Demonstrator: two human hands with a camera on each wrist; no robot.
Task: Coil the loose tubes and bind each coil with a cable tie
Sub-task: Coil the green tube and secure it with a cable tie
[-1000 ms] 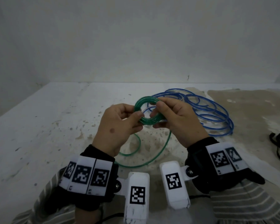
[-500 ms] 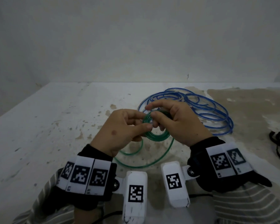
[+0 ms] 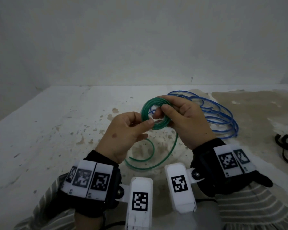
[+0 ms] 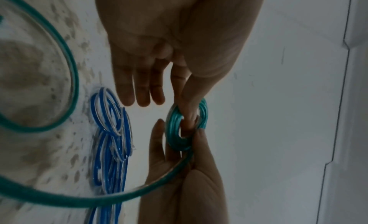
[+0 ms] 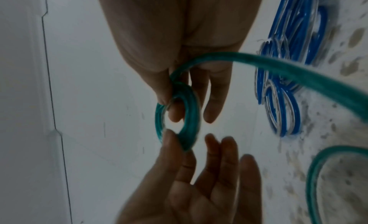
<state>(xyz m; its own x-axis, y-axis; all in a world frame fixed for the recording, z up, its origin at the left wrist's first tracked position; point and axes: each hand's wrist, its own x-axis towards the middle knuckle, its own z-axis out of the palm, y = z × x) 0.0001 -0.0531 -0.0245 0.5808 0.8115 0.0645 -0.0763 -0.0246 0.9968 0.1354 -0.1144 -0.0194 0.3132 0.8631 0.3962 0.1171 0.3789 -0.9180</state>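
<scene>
The green tube coil is back up off the table since half a second ago, left hand and right hand both pinching its rim over the stained tabletop, so winding's ongoing with loose tail left, blue tube untouched far right.

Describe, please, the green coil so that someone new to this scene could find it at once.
Start at the white table and look above its middle, where the left hand and right hand meet. Pinched between them is the green coil, a small tight ring with a loose tail hanging to the table. The blue tube behind it lies on the table in wide, loose loops.
</scene>
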